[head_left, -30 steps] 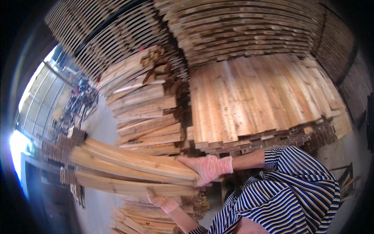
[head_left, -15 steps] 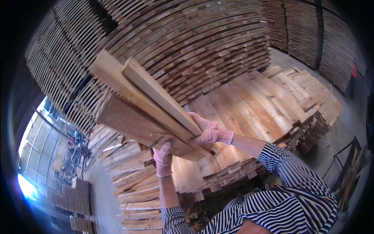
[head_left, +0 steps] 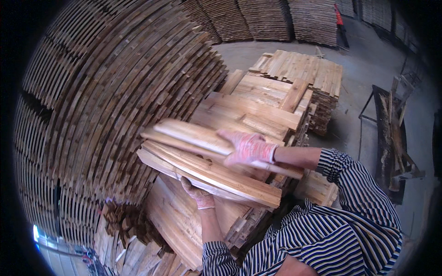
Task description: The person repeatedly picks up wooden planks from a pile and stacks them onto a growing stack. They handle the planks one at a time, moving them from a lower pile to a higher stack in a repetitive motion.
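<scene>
Above a low stack of sawn boards [head_left: 263,110], the gloved left hand [head_left: 201,198] is holding the near wooden plank [head_left: 221,177] along its near edge, its fingers partly hiding underneath. Just beyond, the gloved right hand [head_left: 252,148] is lying across the far wooden planks [head_left: 184,130], its fingers spreading wide; blur is obscuring whether they are gripping. Tall stacked lumber [head_left: 119,101] is rising at left, and another board stack [head_left: 315,69] is standing at far right.

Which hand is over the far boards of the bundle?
The right hand, spread across the far boards; the left hand differs, sitting at the lower edge of the near board, closer to the wearer.
</scene>
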A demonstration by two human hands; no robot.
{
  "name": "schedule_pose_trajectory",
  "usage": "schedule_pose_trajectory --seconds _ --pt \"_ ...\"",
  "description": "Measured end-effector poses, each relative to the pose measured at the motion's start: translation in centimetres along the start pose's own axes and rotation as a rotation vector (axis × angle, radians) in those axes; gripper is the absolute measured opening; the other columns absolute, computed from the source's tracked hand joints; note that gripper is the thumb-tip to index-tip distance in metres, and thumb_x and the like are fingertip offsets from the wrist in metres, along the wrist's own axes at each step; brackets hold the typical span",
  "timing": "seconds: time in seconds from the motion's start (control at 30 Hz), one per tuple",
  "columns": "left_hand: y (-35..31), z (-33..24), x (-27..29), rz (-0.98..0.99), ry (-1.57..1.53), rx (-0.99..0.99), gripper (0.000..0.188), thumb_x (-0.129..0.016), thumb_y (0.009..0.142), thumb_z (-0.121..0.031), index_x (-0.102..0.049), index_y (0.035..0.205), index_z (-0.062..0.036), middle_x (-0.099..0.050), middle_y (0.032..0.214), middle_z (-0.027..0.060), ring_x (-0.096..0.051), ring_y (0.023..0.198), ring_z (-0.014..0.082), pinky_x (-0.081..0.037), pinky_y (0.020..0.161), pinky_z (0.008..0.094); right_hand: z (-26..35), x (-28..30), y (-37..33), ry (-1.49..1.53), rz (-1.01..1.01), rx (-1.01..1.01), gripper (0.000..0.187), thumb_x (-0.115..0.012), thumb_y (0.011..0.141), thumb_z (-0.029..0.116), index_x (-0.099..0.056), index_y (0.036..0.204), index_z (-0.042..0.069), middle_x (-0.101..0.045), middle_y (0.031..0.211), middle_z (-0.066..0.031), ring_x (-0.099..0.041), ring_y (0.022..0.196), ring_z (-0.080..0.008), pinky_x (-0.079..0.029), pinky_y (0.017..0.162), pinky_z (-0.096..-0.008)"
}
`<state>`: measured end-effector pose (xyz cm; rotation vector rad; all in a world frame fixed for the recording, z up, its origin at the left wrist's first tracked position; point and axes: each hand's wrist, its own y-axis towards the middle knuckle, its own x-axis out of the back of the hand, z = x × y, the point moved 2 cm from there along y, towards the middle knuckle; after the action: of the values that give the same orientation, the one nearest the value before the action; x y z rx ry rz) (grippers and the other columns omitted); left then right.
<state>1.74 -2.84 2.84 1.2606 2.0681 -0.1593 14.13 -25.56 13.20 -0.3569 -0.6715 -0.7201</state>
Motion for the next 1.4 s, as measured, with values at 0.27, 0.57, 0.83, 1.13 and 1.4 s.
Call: schedule_pose_trajectory --seconds 0.27,0.57,0.83,1.13,1.4 --pt "3.4 8.6 -3.0 -0.117 -0.234 0.304 0.076 -0.063 0.091 -0.059 -0.049 0.142 -0.004 -0.063 0.129 0.0198 -0.063 0.114 0.0366 -0.047 0.107 0.0479 -13.0 1.3 5.4 -0.366 -0.201 0.007 0.061 -0.073 0.079 0.046 -0.056 0.126 0.011 -0.064 0.117 -0.026 -0.067 0.099 -0.0439 -0.056 0.068 -0.0592" --pt "3.9 10.3 -5.6 -0.121 -0.213 0.298 0.072 -0.055 0.097 -0.059 -0.048 0.143 -0.004 -0.063 0.13 0.02 -0.064 0.111 0.0358 -0.049 0.105 0.0473 -25.1 11.7 15.8 -0.365 -0.293 0.018 0.068 -0.062 0.089 0.055 -0.052 0.146 0.02 -0.064 0.111 -0.0233 -0.063 0.109 -0.041 -0.051 0.091 -0.0519" --pt "3.5 9.8 -5.2 -0.127 -0.142 0.297 0.07 -0.053 0.098 -0.061 -0.05 0.142 -0.0067 -0.064 0.129 0.0184 -0.064 0.112 0.0351 -0.05 0.103 0.0462 -13.2 3.8 11.8 -0.51 -0.211 0.145 0.058 -0.063 0.087 0.06 -0.062 0.116 0.01 -0.062 0.104 -0.0237 -0.063 0.1 -0.0389 -0.051 0.077 -0.0547" --pt "3.4 9.7 -5.1 -0.201 -0.083 0.279 0.071 -0.049 0.098 -0.063 -0.05 0.144 -0.009 -0.06 0.137 0.0134 -0.056 0.124 0.0307 -0.041 0.113 0.0432 -15.4 5.0 12.6 -0.508 -0.089 0.01 0.046 -0.073 0.077 0.035 -0.062 0.116 0.014 -0.06 0.105 -0.0213 -0.065 0.09 -0.0351 -0.056 0.06 -0.0502" --pt "4.2 9.6 -4.1 -0.155 -0.049 0.252 0.074 -0.047 0.098 -0.066 -0.049 0.144 -0.0082 -0.06 0.136 0.015 -0.059 0.12 0.0317 -0.043 0.112 0.0437 -28.6 13.3 19.1 -0.434 -0.332 0.068 0.037 -0.06 0.09 0.041 -0.069 0.124 0.029 -0.063 0.12 -0.0149 -0.056 0.118 -0.0392 -0.052 0.089 -0.054"
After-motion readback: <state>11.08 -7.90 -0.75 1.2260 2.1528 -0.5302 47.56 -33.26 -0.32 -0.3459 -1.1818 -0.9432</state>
